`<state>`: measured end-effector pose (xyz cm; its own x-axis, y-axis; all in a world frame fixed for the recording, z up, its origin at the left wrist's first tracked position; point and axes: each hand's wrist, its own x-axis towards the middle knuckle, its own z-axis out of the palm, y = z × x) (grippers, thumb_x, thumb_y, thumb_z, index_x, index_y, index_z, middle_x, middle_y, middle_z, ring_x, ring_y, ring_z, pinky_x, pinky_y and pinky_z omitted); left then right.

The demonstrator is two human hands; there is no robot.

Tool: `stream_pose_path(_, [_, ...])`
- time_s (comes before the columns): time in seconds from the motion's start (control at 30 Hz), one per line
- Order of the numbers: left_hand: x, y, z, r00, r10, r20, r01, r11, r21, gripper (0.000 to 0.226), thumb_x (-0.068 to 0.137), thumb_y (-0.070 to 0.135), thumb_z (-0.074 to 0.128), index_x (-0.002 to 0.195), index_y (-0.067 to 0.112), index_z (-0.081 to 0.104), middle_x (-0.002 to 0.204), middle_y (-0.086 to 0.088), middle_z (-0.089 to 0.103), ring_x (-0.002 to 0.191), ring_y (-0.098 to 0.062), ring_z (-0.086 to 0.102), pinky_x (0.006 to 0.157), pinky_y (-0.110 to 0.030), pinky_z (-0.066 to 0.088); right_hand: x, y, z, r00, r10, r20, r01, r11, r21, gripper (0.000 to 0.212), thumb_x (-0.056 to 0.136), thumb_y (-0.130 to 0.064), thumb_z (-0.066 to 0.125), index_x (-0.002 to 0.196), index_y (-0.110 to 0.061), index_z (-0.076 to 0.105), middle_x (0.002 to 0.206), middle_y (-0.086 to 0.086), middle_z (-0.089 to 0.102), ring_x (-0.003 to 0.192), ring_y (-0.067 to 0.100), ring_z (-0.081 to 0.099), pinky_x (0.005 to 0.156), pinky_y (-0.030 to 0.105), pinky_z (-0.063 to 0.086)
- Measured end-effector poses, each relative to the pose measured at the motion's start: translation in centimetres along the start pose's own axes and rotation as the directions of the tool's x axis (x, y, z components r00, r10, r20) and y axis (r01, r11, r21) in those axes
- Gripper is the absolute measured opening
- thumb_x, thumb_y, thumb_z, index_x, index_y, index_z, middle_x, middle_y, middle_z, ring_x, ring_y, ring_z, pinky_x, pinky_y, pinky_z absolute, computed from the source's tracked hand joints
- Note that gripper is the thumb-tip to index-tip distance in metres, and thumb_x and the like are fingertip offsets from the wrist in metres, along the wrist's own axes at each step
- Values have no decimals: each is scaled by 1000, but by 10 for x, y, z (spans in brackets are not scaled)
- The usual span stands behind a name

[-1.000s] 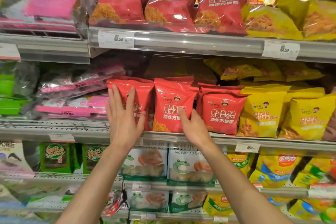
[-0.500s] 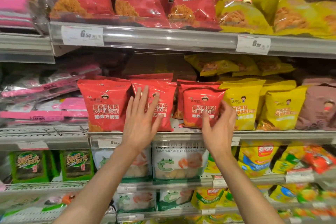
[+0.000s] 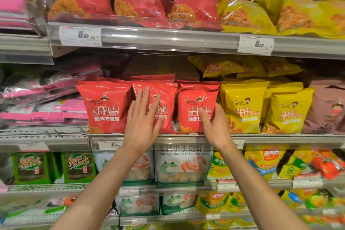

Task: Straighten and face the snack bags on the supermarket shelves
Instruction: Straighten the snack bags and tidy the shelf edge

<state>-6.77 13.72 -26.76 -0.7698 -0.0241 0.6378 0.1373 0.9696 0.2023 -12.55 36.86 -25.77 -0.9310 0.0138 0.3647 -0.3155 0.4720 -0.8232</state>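
- Since half a second ago the right hand (image 3: 214,127) has come in from beside the third red bag (image 3: 196,110) to take hold of it, and the left hand (image 3: 142,123) has stayed flat on the middle red bag (image 3: 164,99).
- Far left of the middle shelf (image 3: 280,137): pink packs (image 3: 46,99) lie flat in a stack.
- The first red bag (image 3: 104,106) stands upright, front facing out, touching the middle red bag.
- The left hand rests on the middle red bag with fingers straight and slightly spread.
- The third red bag stands upright just beside the middle one; the right hand grips its lower right side, thumb across the front and fingers curled round the edge next to the yellow bags (image 3: 242,108).
- The yellow bags stand upright in overlapping rows, with a brown bag (image 3: 328,112) at the far right.
- A price tag (image 3: 80,36) hangs on the upper shelf rail, above the red bags.
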Motion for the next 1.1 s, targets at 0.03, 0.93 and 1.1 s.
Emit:
stream_pose_path(0.03, [0, 2, 0, 1000, -4, 1, 4, 1000, 4, 66, 105, 40, 50, 163, 21, 25, 173, -9, 1, 159, -26, -6, 128, -49, 8, -1, 1, 1, 1000, 4, 10, -4, 1000, 11, 52, 100, -53, 55, 141, -21, 50, 134, 5, 60, 122, 22, 60, 103, 49, 52])
stream_pose_path(0.93, [-123, 38, -27, 814, -437, 383, 565, 443, -696, 33, 92, 44, 67, 124, 38, 62, 110, 23, 72, 102, -2, 69, 98, -38, 55, -135, 72, -55, 929, 369, 31, -351, 852, 388, 10, 99, -23, 66, 107, -22, 71, 91, 5, 78, 87, 20, 73, 82, 42, 59])
stream_pose_path(1.1, [-147, 62, -10, 759, -481, 438, 617, 319, -720, 25, 98, 25, 66, 124, 25, 66, 104, 22, 73, 106, -9, 70, 103, -50, 53, -164, 102, -80, 894, 449, 1, -414, 824, 387, 12, 100, -13, 63, 103, -14, 74, 89, 7, 77, 89, 26, 71, 84, 41, 58])
